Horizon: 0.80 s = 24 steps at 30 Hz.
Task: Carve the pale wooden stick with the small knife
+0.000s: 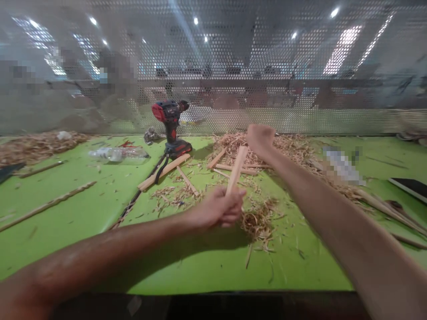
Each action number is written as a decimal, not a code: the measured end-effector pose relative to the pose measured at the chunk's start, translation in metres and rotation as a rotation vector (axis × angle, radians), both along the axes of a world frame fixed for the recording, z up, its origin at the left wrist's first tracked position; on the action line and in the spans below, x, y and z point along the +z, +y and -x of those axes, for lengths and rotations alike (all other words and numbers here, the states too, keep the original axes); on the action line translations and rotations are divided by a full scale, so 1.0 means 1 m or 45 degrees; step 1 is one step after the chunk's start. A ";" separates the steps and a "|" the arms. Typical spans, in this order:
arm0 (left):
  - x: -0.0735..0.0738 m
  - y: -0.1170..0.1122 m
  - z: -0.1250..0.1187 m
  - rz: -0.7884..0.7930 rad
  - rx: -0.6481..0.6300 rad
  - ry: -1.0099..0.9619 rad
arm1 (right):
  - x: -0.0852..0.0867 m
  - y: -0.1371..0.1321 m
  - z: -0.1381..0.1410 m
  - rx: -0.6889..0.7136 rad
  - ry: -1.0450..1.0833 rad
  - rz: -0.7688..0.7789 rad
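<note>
My left hand (222, 209) is closed around the lower end of a flat, pale wooden strip (237, 166), which points up and away from me. Farther out, my right hand (262, 138) makes a fist just beyond and to the right of the strip's upper end. Whatever that fist may hold is hidden. Under and beside my left hand lies a tangle of curled wood shavings (258, 222). A larger heap of shavings (296, 149) lies behind my right hand and forearm, with a few wood pieces (240, 169) in front of it.
A red and black cordless drill (171, 126) stands upright on the green table (187, 271), near a perforated screen (213, 89). A clear plastic bottle (120, 153) and a twisted stick (50, 204) lie left. More sticks (390, 209) and a dark flat object (410, 189) are right.
</note>
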<state>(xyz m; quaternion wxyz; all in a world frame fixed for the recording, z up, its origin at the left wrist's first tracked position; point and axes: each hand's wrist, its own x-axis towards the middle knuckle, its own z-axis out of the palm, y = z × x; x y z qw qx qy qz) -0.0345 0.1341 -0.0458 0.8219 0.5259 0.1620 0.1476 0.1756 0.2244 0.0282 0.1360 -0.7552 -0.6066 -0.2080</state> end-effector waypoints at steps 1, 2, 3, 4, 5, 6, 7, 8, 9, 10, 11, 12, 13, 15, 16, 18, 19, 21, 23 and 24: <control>0.002 0.001 0.000 -0.001 0.047 0.002 | 0.004 -0.002 -0.006 -0.029 0.010 -0.018; 0.003 0.004 0.000 0.013 0.090 0.011 | 0.006 -0.006 -0.009 -0.031 0.012 -0.035; 0.004 0.008 0.001 0.036 0.111 0.019 | 0.006 -0.012 -0.008 -0.004 0.008 -0.051; 0.004 0.012 0.001 0.063 0.106 0.020 | 0.005 -0.020 -0.004 0.049 0.000 -0.060; 0.004 0.016 0.002 0.087 0.086 0.012 | 0.003 -0.028 0.002 0.115 -0.003 -0.057; 0.003 0.019 0.002 0.103 0.056 -0.005 | 0.001 -0.037 0.010 0.187 -0.001 -0.041; 0.002 0.020 0.003 0.112 0.027 -0.024 | -0.002 -0.045 0.018 0.250 0.011 -0.012; 0.001 0.021 0.003 0.117 0.008 -0.045 | -0.006 -0.053 0.025 0.293 0.024 0.012; 0.001 0.021 0.003 0.118 0.002 -0.060 | -0.009 -0.060 0.031 0.312 0.035 0.033; 0.001 0.021 0.003 0.119 0.008 -0.070 | -0.011 -0.065 0.037 0.313 0.036 0.041; 0.001 0.020 0.003 0.121 0.019 -0.076 | -0.014 -0.070 0.041 0.309 0.024 0.034; 0.001 0.020 0.003 0.121 0.032 -0.079 | -0.017 -0.074 0.043 0.304 -0.002 0.025; 0.002 0.019 0.003 0.119 0.050 -0.077 | -0.019 -0.077 0.045 0.300 -0.036 0.022; 0.003 0.018 0.003 0.101 0.099 -0.048 | -0.023 -0.081 0.047 0.308 -0.115 0.024; 0.004 0.018 0.003 0.092 0.135 -0.026 | -0.024 -0.083 0.048 0.311 -0.158 0.019; 0.005 0.017 0.002 0.086 0.218 0.021 | -0.026 -0.084 0.050 0.317 -0.245 -0.004; 0.006 0.016 0.002 0.090 0.251 0.037 | -0.026 -0.083 0.051 0.324 -0.282 -0.020; 0.006 0.015 0.002 0.094 0.280 0.057 | -0.025 -0.079 0.051 0.336 -0.339 -0.040; 0.005 0.014 0.002 0.081 0.285 0.070 | -0.024 -0.075 0.051 0.353 -0.371 -0.047; 0.005 0.014 0.002 0.071 0.295 0.076 | -0.024 -0.073 0.050 0.363 -0.381 -0.043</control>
